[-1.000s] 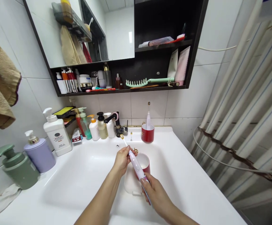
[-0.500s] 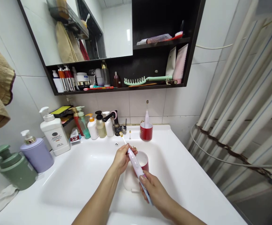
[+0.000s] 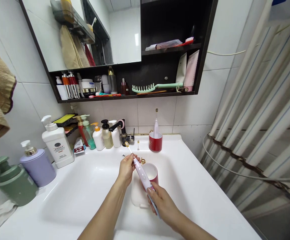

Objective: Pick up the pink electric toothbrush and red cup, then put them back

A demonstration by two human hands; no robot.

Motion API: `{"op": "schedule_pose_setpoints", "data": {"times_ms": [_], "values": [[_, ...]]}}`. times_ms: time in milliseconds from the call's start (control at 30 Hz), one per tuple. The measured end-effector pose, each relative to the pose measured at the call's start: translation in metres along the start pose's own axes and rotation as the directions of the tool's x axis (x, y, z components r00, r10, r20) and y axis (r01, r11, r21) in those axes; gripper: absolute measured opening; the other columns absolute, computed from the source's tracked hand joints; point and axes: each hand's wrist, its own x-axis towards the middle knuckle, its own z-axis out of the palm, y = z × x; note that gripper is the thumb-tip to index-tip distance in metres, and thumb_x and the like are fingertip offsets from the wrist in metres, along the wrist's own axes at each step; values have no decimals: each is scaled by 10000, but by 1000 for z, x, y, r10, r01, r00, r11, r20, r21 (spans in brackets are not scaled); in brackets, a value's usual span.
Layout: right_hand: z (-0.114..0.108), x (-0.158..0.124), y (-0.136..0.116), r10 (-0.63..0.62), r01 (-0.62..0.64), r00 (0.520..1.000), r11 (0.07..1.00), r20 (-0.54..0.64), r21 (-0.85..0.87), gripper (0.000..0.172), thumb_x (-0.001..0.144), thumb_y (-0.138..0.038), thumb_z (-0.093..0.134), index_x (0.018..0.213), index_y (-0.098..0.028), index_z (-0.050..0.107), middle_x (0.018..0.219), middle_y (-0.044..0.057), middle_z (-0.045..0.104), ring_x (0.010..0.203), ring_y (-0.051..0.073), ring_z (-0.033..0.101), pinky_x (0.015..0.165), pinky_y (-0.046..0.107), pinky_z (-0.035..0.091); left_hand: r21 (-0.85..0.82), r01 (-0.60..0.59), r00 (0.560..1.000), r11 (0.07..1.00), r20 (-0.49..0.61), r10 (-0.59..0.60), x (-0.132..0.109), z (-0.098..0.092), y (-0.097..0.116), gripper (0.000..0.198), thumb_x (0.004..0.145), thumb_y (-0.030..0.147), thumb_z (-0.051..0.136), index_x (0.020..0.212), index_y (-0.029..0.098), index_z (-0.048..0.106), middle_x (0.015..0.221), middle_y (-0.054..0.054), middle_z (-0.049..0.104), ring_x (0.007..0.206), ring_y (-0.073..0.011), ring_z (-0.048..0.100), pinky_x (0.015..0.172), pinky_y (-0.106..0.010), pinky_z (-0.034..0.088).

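Observation:
A pink and pale-blue electric toothbrush [image 3: 141, 173] slants over the sink, its brush head pointing up toward the faucet. My left hand [image 3: 127, 167] pinches its upper end, close to where the thin neck meets the handle. Around the lower handle my right hand [image 3: 162, 202] is closed. Beneath the toothbrush, a red cup with a white inside [image 3: 154, 170] stands in the sink [image 3: 85, 186], partly hidden by the handle. A whitish tray-like piece [image 3: 136, 196] lies under the hands; I cannot make out what it is.
Behind the sink is a black faucet [image 3: 125, 133]. Another red cup [image 3: 155, 143] on the back rim holds a second electric toothbrush [image 3: 156, 128]. Pump bottles [image 3: 57, 143] line the left side. A dark shelf [image 3: 160, 95] with a green hairbrush [image 3: 145, 88] hangs above.
Both hands and the toothbrush have shifted very slightly to the left in view. The grip of each hand looks the same.

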Motion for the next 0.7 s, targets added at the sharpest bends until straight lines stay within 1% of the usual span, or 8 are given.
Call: {"op": "schedule_pose_setpoints", "data": {"times_ms": [67, 167, 233, 300, 400, 467, 600, 700], "values": [[2, -2, -1, 43, -45, 999, 996, 32, 80, 315, 686, -481, 344, 630, -172, 323, 486, -70, 368, 315, 16, 310, 320, 161, 233, 5, -6, 1000, 1000, 19, 6, 0, 0, -3, 166, 628, 277, 514, 623, 116, 475, 509, -6, 545, 480, -86, 528, 548, -206, 411], [2, -6, -3, 74, -96, 992, 971, 106, 221, 310, 694, -480, 331, 648, -174, 315, 516, -60, 396, 316, 17, 327, 320, 162, 234, -44, 4, 998, 999, 70, -1, 0, 1, -6, 179, 614, 290, 525, 623, 122, 467, 494, 4, 535, 467, -84, 518, 527, -206, 404], [1, -6, -3, 93, -122, 988, 960, 127, 252, 307, 699, -481, 318, 671, -175, 321, 536, -55, 407, 325, 19, 333, 326, 164, 238, -74, 18, 996, 997, 91, -11, 0, 2, -7, 184, 608, 296, 530, 624, 125, 464, 497, 6, 533, 467, -85, 514, 527, -212, 404], [-1, -5, -3, 87, -100, 993, 978, 77, 182, 308, 696, -479, 328, 671, -172, 334, 519, -61, 390, 327, 19, 322, 331, 164, 238, -63, 29, 997, 998, 78, -24, -1, 2, -7, 191, 610, 304, 528, 636, 124, 471, 513, -4, 541, 480, -93, 522, 535, -221, 407], [-4, -1, -1, 38, -37, 999, 999, -20, 13, 306, 682, -469, 363, 679, -163, 367, 473, -74, 354, 338, 24, 310, 350, 167, 251, -19, 28, 999, 999, 29, -28, -1, 2, -5, 212, 614, 317, 521, 675, 116, 496, 554, -26, 560, 513, -105, 535, 549, -227, 410], [-6, 2, 0, 12, -14, 999, 999, -47, -45, 308, 678, -469, 368, 704, -162, 382, 472, -72, 356, 357, 34, 322, 367, 174, 269, -4, 12, 1000, 1000, 5, -12, -2, 2, -3, 211, 596, 310, 540, 666, 114, 509, 559, -21, 559, 514, -94, 526, 544, -213, 407], [-7, 1, -2, 6, -7, 999, 999, -47, -32, 327, 674, -490, 353, 705, -166, 378, 496, -65, 368, 368, 40, 332, 377, 180, 282, 0, -14, 1000, 1000, 5, 14, -3, 1, 0, 202, 519, 271, 605, 609, 111, 520, 520, 15, 528, 480, -58, 484, 525, -181, 393], [-5, 0, -4, 30, -30, 999, 1000, -29, 0, 342, 669, -506, 345, 693, -165, 370, 490, -68, 357, 355, 35, 324, 370, 179, 276, -19, -2, 1000, 1000, 30, 2, -3, 0, 1, 220, 501, 283, 612, 602, 111, 521, 522, 14, 528, 496, -61, 486, 526, -177, 388]]}}
